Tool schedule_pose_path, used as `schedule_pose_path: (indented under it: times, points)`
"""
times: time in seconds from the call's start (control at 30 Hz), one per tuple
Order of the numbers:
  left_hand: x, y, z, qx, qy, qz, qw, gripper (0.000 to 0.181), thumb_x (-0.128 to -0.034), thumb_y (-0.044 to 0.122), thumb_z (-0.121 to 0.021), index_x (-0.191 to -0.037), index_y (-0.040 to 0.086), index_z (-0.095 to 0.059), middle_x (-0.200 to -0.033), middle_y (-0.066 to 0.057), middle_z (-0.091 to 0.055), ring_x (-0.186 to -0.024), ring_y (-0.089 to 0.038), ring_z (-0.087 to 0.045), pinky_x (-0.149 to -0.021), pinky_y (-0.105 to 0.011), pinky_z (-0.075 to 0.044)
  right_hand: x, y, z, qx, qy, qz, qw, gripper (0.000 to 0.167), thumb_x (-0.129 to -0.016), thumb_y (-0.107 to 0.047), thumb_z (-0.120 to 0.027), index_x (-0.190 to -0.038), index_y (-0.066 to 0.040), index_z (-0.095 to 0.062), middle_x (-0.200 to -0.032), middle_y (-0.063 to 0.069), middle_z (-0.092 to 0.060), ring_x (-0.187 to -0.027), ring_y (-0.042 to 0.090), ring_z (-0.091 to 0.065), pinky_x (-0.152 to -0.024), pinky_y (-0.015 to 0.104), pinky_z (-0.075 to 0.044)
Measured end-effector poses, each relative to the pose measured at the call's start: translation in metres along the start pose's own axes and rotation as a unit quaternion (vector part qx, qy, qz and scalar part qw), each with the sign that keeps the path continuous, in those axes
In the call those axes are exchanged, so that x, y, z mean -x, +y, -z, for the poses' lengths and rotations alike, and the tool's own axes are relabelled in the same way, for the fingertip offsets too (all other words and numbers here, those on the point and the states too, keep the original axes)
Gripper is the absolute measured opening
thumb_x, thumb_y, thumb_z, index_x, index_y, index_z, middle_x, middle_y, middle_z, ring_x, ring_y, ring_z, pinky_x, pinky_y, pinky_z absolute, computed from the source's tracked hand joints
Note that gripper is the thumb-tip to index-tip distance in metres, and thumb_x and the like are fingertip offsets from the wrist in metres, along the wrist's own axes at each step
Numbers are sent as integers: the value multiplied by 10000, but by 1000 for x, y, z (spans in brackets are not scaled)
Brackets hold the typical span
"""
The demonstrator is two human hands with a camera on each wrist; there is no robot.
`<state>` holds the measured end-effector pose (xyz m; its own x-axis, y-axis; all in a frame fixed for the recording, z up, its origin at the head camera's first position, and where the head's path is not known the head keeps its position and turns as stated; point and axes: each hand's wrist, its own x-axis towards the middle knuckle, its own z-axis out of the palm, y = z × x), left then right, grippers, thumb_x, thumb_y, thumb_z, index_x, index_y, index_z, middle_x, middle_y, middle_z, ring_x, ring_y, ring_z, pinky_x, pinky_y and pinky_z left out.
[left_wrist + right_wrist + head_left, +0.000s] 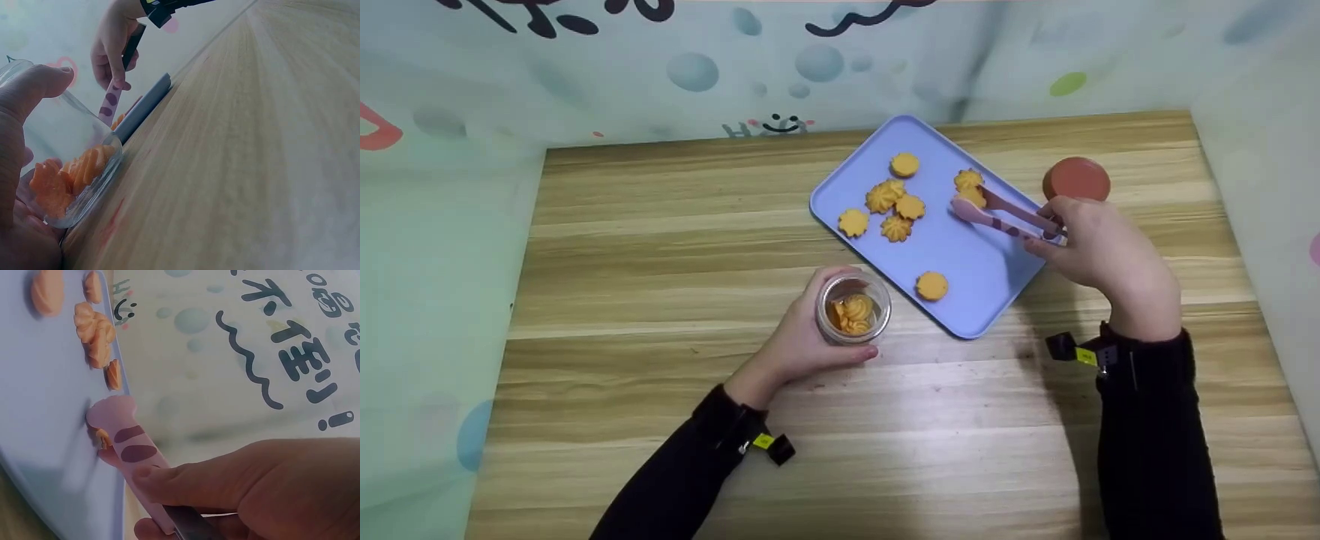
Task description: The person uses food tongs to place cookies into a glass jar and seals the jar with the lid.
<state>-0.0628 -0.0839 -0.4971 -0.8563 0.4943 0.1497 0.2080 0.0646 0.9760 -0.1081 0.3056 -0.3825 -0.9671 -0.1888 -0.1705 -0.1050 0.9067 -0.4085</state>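
Note:
My left hand (802, 341) grips a clear jar (823, 324) standing beside the tray's near-left edge. Inside the jar lie several golden cookies (855, 311), seen also through its wall in the left wrist view. My right hand (1110, 251) pinches pink tongs (1009, 226) with dark spots. Their tips are over the right part of a blue tray (960, 307), on either side of a cookie (972, 196); whether they touch it I cannot tell. Another cookie (967, 178) lies right behind that one. In the right wrist view the tongs (126, 417) mostly hide the cookie.
More cookies (885, 196) cluster on the tray's left half, and a single cookie (932, 286) lies near its front edge. A reddish-brown round lid (1077, 178) rests on the wooden table (660, 247) behind my right hand. A printed curtain (780, 75) borders the back.

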Motion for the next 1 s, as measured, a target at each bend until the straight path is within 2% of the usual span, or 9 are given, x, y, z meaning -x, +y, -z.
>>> schedule_pose_path:
  times: [0.37, 0.5, 0.6, 0.73, 0.87, 1.0]
  points:
    - [0, 1, 0, 51, 4, 22, 10000, 1021, -727, 205, -1050, -1553, 137, -454, -1475, -9, -627, -1400, -215, -582, -1238, -434, -434, 0, -4, -2, 174, 295, 394, 9986, 299, -989, -194, -816, -1123, 45, -697, -888, 145, -659, -762, 321, -582, -670, 446, -439]
    - [0, 1, 0, 39, 9, 54, 10000, 1023, -724, 218, -1052, -1552, 144, -455, -1474, -7, -630, -1396, -216, -583, -1236, -439, -434, 4, -6, 3, 38, 495, 600, 9970, 322, -993, -190, -817, -1177, 49, -703, -965, 172, -695, -786, 320, -585, -702, 461, -447]
    - [0, 0, 1, 33, 25, 62, 10000, 1022, -723, 226, -1053, -1552, 160, -458, -1469, 5, -633, -1391, -208, -585, -1234, -438, -434, 9, -10, 7, -200, 650, 836, 9942, 331, -1005, -200, -813, -1230, 22, -716, -1000, 145, -705, -756, 280, -571, -698, 400, -437]
    - [0, -1, 1, -4, 48, 48, 10000, 1004, -730, 230, -1050, -1544, 177, -464, -1459, 18, -638, -1385, -200, -590, -1233, -430, -433, 15, -17, 12, -433, 883, 1346, 9860, 328, -999, -194, -828, -1256, -14, -734, -983, 73, -700, -667, 186, -530, -639, 268, -403]
    - [0, -1, 1, 11, 53, 59, 10000, 995, -735, 235, -1047, -1540, 190, -465, -1461, 24, -638, -1391, -198, -588, -1239, -426, -428, 22, -26, 15, -555, 1093, 1955, 9730, 326, -963, -139, -861, -1241, -13, -745, -927, 44, -665, -641, 132, -487, -595, 212, -370]
    - [0, -1, 2, 29, 53, 21, 10000, 1019, -725, 236, -1052, -1554, 181, -462, -1469, 16, -640, -1392, -208, -590, -1246, -432, -420, 30, -38, 18, -760, 990, 2662, 9558, 350, -930, -72, -878, -1251, -30, -745, -893, 8, -622, -650, 86, -475, -576, 183, -369]
